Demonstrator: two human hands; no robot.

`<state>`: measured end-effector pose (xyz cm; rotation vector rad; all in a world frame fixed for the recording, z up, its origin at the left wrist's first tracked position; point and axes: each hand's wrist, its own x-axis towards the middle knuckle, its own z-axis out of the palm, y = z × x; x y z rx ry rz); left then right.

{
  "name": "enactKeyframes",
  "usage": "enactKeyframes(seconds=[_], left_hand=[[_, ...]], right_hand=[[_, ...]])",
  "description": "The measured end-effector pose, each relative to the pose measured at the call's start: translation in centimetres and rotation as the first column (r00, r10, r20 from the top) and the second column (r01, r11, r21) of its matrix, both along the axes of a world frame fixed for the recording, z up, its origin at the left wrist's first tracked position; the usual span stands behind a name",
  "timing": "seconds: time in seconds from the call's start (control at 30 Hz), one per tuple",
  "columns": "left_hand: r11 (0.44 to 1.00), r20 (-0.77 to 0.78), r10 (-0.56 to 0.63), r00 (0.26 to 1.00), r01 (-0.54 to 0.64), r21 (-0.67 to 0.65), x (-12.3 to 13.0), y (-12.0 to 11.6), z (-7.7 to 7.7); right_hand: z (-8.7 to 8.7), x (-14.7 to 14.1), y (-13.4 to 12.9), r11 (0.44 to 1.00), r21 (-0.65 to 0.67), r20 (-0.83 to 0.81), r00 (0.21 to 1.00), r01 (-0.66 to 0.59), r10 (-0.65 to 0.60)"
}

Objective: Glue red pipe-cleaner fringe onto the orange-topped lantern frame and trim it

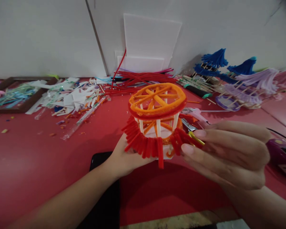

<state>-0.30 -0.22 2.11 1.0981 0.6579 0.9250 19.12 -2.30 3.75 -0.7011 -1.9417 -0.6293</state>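
An orange and red pavilion-like model (158, 98) with pale stick pillars is held up over the red table. Red pipe-cleaner pieces (145, 146) fan out around its lower ring, and one longer strip hangs at the front. My left hand (126, 159) grips the model's base from below left, its fingers partly hidden behind the fringe. At the right side of the fringe, my right hand (226, 152) pinches near the red pieces, with a gold-coloured thing (196, 140) at its fingertips; what exactly the fingers grip is hard to tell.
Red pipe cleaners (145, 77) and white boards (151, 38) are at the back wall. Blue (214, 60) and lilac (250, 89) models stand at right, a pink glue gun (196, 114) nearer. Scraps (73, 95) and a wooden frame (28, 101) lie left; a black object (102, 197) is below.
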Motion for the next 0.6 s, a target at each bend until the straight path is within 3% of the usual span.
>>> enactKeyframes(seconds=[0.17, 0.57, 0.6], left_hand=[[0.999, 0.039, -0.003, 0.999, 0.005, -0.042, -0.06, -0.10, -0.14], [0.997, 0.011, -0.061, 0.998, 0.061, -0.042, -0.06, -0.09, -0.15], [0.998, 0.017, -0.052, 0.999, 0.053, -0.045, -0.10, -0.11, -0.17]], right_hand=[[0.02, 0.16, -0.22, 1.000, -0.025, 0.013, 1.000, 0.012, -0.011], [0.14, -0.39, -0.08, 0.998, 0.061, -0.064, 0.998, 0.033, -0.029], [0.09, -0.14, -0.12, 0.999, 0.019, -0.071, 0.997, 0.031, -0.030]])
